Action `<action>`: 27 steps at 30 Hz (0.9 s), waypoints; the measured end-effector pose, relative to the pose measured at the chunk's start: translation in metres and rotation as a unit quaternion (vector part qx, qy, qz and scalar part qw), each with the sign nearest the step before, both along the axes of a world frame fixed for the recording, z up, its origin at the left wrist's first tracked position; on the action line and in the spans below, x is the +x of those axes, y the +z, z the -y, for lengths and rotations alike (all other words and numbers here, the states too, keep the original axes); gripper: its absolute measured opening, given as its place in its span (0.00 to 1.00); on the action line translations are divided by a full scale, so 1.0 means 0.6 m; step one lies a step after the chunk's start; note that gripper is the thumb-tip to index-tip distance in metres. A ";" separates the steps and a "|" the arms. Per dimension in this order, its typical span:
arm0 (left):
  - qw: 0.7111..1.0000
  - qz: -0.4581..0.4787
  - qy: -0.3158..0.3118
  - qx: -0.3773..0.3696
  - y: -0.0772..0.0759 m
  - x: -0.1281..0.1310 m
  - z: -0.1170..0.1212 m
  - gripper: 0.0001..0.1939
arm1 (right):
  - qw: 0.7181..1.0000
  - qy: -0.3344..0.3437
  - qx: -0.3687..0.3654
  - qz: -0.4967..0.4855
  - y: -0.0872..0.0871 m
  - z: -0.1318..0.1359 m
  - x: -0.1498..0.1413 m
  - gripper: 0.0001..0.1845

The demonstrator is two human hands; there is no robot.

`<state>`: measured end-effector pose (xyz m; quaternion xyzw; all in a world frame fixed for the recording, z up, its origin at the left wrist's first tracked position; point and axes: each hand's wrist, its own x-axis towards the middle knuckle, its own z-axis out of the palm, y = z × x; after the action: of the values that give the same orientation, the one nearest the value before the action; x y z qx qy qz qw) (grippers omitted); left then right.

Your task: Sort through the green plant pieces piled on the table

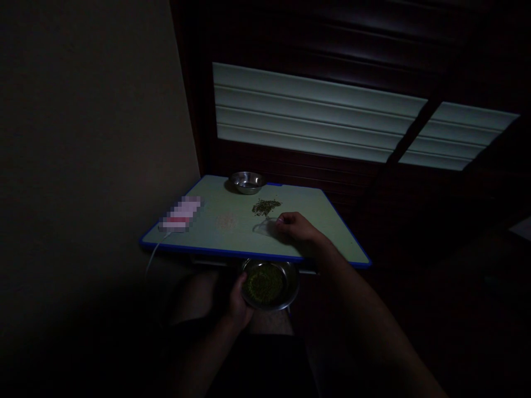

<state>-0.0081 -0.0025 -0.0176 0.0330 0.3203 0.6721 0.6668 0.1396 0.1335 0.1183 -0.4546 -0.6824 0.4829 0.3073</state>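
The near bowl (292,283), of round shiny metal, is just below the front edge of the surface (319,207), above the person's legs. It contains a green, fine-grained mass (265,284); what kind it is, I cannot tell. The left hand (239,307) is grasping this bowl at its left rim, and its fingers underneath are hidden.

The far bowl (248,190), also metal, stands at the back of the surface; its bottom is too dark for reading the content.

The right hand (296,226) has its grip closed on a clear thing (263,227), thin and see-through, whose full shape is hard to make out. Just behind it lies a loose dark heap (265,207) of small bits, and to the left a faint pale patch (226,221), grainy in look. On the left side, a pixelated item (180,214) is unreadable; a white cable (154,253) hangs from it into shadow.
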 end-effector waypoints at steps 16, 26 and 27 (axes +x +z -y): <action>1.000 0.003 0.004 -0.014 0.014 0.000 0.002 0.14 | 0.937 -0.190 0.267 0.124 -0.054 -0.065 0.005 0.11; 1.000 0.003 -0.001 0.001 0.013 -0.002 0.002 0.14 | 0.932 -0.142 0.292 0.160 -0.058 -0.073 0.007 0.09; 1.000 0.004 0.000 0.001 0.013 -0.002 0.002 0.14 | 0.934 -0.137 0.292 0.155 -0.059 -0.073 0.007 0.09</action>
<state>-0.0094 -0.0037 -0.0096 0.0310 0.3172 0.6728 0.6677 0.1436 0.1775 0.0831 -0.5024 -0.7639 0.1391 0.3804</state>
